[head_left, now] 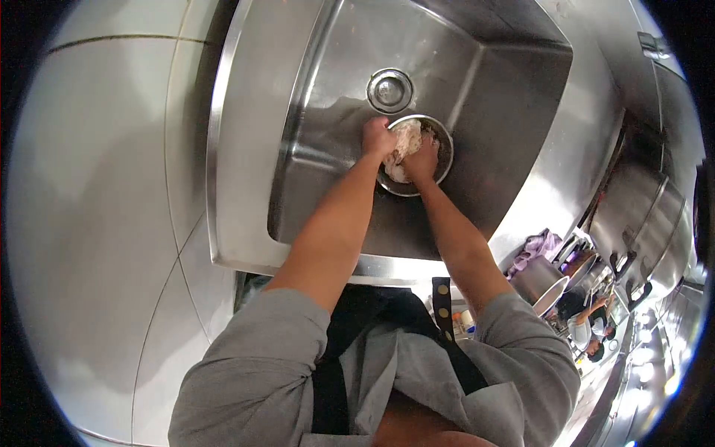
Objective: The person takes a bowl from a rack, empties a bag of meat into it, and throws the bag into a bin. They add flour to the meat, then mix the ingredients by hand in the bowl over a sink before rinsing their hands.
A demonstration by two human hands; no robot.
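A round metal bowl (447, 147) rests in the bottom of the steel sink, just below the drain. Inside it lies a pale, whitish, lumpy mass of food (407, 139), whose kind I cannot make out. My left hand (378, 138) is closed at the bowl's left rim, its fingertips partly hidden. Down inside the bowl, my right hand (423, 158) presses against the pale food with bent fingers, and the fingertips are buried from sight.
The sink (514, 97) has high steel walls and a round drain (389, 91). White tiles (104, 208) cover the wall at left. To the right are a purple cloth (538, 249), a metal pot (540, 283) and a large steel pot (648, 223). Other people (588, 335) stand farther off.
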